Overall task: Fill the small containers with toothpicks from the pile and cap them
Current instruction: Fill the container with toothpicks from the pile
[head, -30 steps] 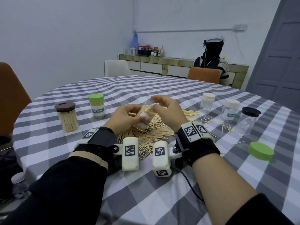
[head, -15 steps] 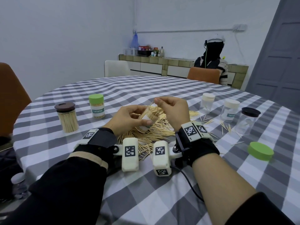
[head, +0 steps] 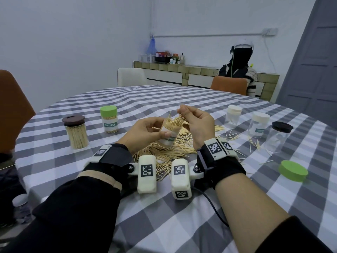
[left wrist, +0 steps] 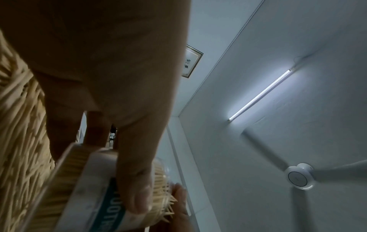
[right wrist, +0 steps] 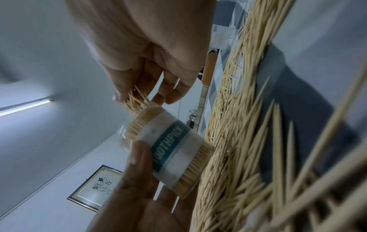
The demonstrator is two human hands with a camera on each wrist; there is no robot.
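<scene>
My left grip [head: 145,132] clasps the light, slick clear plastic toothpick jar [head: 168,137] round its labelled middle, while my right grip [head: 196,123] pinches a stiff, splayed toothpick bundle [head: 177,121] just above its mouth.

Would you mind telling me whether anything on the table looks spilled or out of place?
Loose toothpicks lie scattered on the checked cloth near the empty jars on the right, away from the main pile. A green lid sits alone near the table's edge, off any container. Otherwise nothing stands out.
</scene>
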